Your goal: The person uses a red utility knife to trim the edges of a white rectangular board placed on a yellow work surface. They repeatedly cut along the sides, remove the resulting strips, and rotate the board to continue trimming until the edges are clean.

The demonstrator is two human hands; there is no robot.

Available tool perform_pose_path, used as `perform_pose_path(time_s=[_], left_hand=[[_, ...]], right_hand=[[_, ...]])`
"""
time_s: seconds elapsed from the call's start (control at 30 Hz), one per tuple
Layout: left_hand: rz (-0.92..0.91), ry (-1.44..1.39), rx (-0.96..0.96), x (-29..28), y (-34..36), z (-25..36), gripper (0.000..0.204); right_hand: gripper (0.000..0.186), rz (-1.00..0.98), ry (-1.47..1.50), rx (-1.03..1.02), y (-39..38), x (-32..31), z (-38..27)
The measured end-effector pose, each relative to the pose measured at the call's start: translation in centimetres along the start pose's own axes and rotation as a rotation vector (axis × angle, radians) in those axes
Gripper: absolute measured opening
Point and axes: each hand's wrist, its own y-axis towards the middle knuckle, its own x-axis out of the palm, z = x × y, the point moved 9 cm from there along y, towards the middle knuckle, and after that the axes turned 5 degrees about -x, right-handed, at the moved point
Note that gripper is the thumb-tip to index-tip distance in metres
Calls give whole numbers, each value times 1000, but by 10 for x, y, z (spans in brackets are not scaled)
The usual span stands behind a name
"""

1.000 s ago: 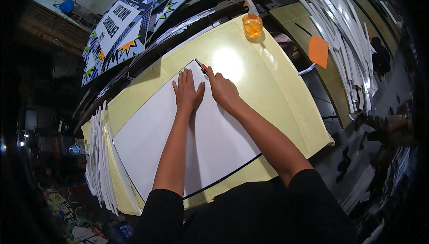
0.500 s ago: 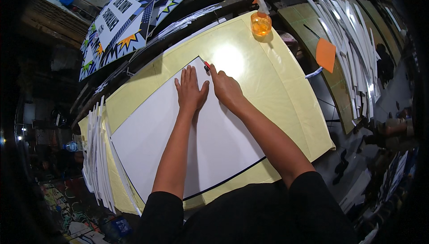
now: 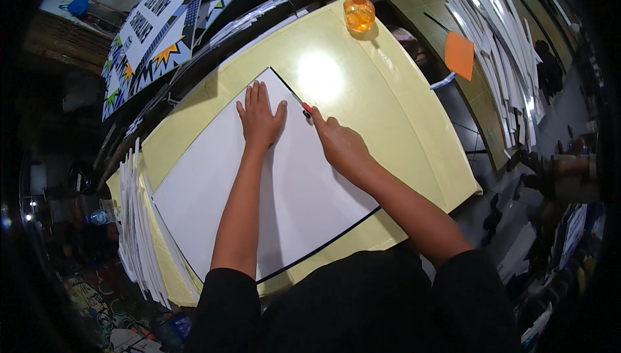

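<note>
A white sheet (image 3: 310, 210) with dark edges lies at an angle on the yellow covered work surface (image 3: 424, 152). My left hand (image 3: 261, 119) rests on the sheet near its far corner, fingers straight and slightly spread, thumb out to the side. At the sheet's right edge, my right hand (image 3: 339, 143) is wrapped round a red and black cutter (image 3: 305, 108), index finger along it; its tip points toward the far corner and the handle is mostly hidden by my fingers.
An orange spray bottle (image 3: 359, 15) stands at the back right. Printed boards (image 3: 145, 42) lie beyond the surface at back left. White strips (image 3: 134, 230) lie along the left side, more (image 3: 501, 62) at right beside an orange squeegee-like piece (image 3: 459, 55). A dark rail runs along the back.
My right hand and the cutter have slid down along the sheet's right edge, away from the far corner. My left hand stays pressed near the corner. The view has shifted slightly.
</note>
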Motion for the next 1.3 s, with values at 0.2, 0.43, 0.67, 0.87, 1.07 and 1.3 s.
perform_pose_path(time_s=[0.2,0.43,0.67,0.87,1.07,1.3], left_hand=[[19,8,19,-1,-1,-2,75],[26,49,22,5,4,-4,75],[21,65,25,5,2,-4,71],[41,17,45,6,1,-4,73],[51,7,52,6,1,-4,75],[-21,-33,4,-1,2,5,76]], right_hand=[[62,-184,13,84,-101,-11,13],[70,-347,5,215,-243,-8,27],[67,-358,-30,345,-337,-17,35],[67,-57,125,231,-307,-57,20],[65,15,86,194,-147,-26,32],[57,106,83,85,45,9,22]])
